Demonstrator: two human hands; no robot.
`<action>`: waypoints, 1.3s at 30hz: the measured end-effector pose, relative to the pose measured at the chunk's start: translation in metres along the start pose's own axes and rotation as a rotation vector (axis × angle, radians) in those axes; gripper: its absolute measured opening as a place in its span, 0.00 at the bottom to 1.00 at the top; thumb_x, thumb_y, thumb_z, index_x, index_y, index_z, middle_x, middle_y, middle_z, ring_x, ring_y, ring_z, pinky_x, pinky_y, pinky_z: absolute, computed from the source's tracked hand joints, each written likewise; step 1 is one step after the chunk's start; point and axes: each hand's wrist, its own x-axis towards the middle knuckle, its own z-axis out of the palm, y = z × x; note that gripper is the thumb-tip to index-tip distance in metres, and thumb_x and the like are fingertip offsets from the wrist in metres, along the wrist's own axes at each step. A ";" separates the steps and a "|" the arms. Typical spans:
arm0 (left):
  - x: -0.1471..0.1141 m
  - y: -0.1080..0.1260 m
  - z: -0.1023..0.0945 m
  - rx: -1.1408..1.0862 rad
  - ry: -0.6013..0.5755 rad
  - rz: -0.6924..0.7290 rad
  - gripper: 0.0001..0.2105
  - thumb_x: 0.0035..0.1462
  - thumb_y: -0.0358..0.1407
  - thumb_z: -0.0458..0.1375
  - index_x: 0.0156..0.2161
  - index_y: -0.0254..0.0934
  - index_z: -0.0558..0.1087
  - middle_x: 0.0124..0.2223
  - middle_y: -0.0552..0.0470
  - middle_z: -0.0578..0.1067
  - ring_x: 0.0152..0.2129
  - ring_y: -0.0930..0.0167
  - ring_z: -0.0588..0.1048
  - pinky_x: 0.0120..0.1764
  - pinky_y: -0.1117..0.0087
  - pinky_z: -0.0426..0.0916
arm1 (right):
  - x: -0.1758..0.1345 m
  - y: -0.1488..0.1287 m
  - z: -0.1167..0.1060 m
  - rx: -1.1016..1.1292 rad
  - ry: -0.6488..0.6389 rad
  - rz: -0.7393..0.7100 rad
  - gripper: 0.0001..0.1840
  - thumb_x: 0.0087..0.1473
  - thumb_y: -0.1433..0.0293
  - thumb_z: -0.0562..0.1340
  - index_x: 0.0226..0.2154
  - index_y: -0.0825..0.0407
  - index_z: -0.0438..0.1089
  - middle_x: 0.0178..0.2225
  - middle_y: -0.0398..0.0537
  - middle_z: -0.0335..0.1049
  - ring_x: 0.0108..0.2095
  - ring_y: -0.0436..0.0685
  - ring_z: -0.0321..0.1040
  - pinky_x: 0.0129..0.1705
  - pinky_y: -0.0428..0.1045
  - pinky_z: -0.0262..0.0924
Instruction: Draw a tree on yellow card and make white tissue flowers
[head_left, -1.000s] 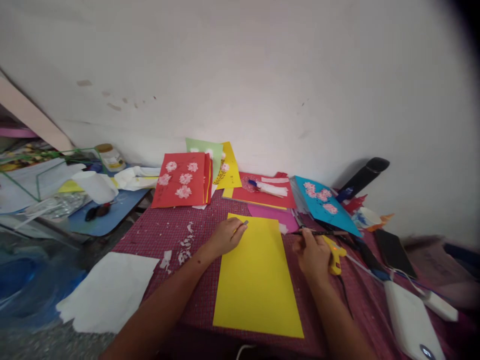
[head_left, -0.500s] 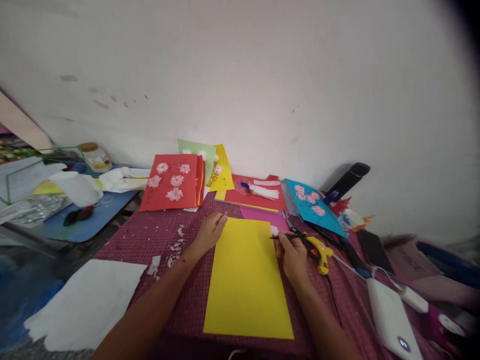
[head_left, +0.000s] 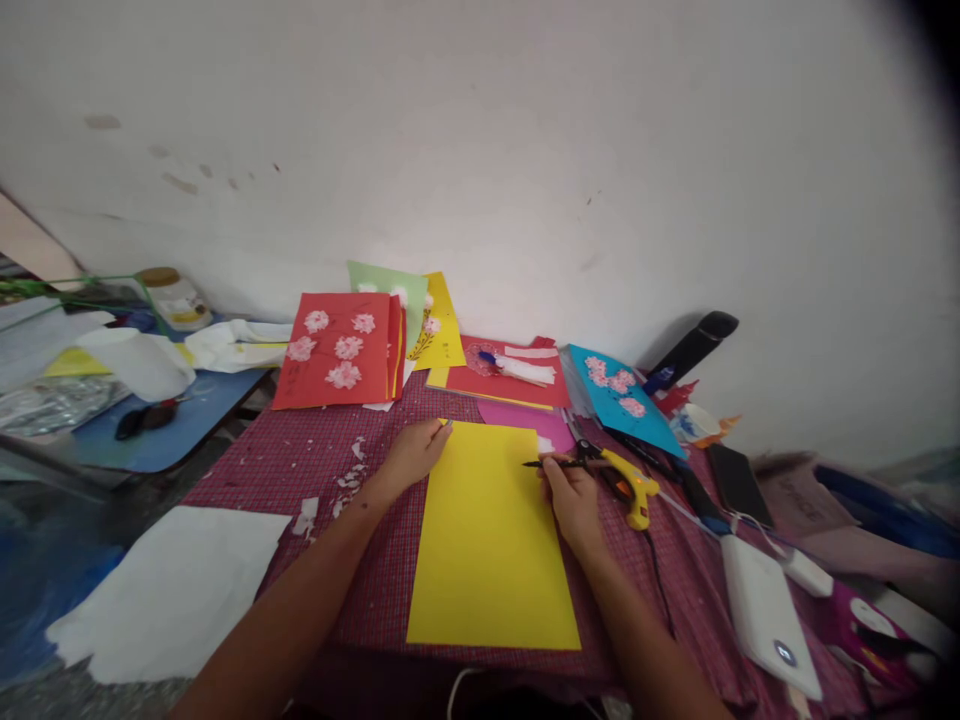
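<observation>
A plain yellow sheet of paper (head_left: 491,550) lies upright in front of me on the checked cloth. My right hand (head_left: 576,500) grips a slim black pen (head_left: 551,463), its pointed tip aimed left over the sheet's upper right part. I cannot tell whether the tip touches the paper. At the sheet's upper left corner, my left hand (head_left: 412,458) is closed, with a small greyish thing at its fingertips too small to name. A yellow glue gun (head_left: 636,487) lies just right of my right hand.
Behind the sheet are red cards with pink paper flowers (head_left: 334,350), a flat red card (head_left: 517,375) and a blue flower card (head_left: 622,400). A white power bank (head_left: 769,615) lies right. White paper (head_left: 172,590) and scraps (head_left: 349,485) lie left. The wall (head_left: 480,170) stands behind.
My right hand has moved slightly left, bringing the pen tip further over the yellow sheet. The left hand stays by the upper left corner. The camera view has shifted a little.
</observation>
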 end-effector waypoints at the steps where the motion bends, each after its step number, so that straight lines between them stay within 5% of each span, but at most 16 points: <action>1: 0.000 -0.001 0.000 0.004 -0.008 0.008 0.17 0.65 0.42 0.44 0.26 0.38 0.61 0.25 0.55 0.67 0.22 0.73 0.65 0.27 0.70 0.51 | -0.001 0.000 0.001 0.003 -0.006 -0.009 0.14 0.52 0.56 0.61 0.34 0.48 0.72 0.23 0.44 0.70 0.17 0.54 0.60 0.17 0.48 0.52; 12: 0.002 -0.006 0.002 0.050 -0.053 0.072 0.17 0.66 0.42 0.44 0.27 0.38 0.61 0.26 0.54 0.68 0.24 0.72 0.67 0.29 0.71 0.54 | -0.002 -0.019 0.014 -0.072 -0.167 -0.027 0.16 0.52 0.59 0.61 0.39 0.53 0.71 0.32 0.51 0.75 0.21 0.53 0.66 0.20 0.47 0.58; 20: 0.002 -0.006 0.003 0.075 -0.051 0.082 0.16 0.66 0.41 0.43 0.29 0.38 0.65 0.28 0.52 0.71 0.27 0.70 0.69 0.31 0.70 0.55 | 0.005 -0.004 0.026 -0.131 -0.057 -0.042 0.17 0.53 0.59 0.61 0.40 0.54 0.72 0.28 0.49 0.73 0.24 0.55 0.67 0.23 0.47 0.59; 30: 0.002 -0.007 0.004 0.099 -0.053 0.077 0.17 0.66 0.42 0.43 0.28 0.38 0.64 0.28 0.52 0.70 0.27 0.70 0.69 0.32 0.70 0.56 | 0.003 -0.001 0.027 -0.130 -0.059 -0.062 0.21 0.53 0.55 0.61 0.42 0.53 0.72 0.33 0.51 0.74 0.24 0.54 0.67 0.23 0.48 0.61; 39: 0.002 -0.004 0.001 0.101 -0.052 0.079 0.17 0.66 0.42 0.44 0.28 0.38 0.64 0.27 0.52 0.70 0.26 0.70 0.68 0.31 0.70 0.56 | 0.003 -0.004 0.026 -0.153 -0.050 -0.067 0.23 0.52 0.54 0.60 0.43 0.55 0.72 0.27 0.49 0.73 0.24 0.55 0.67 0.22 0.48 0.60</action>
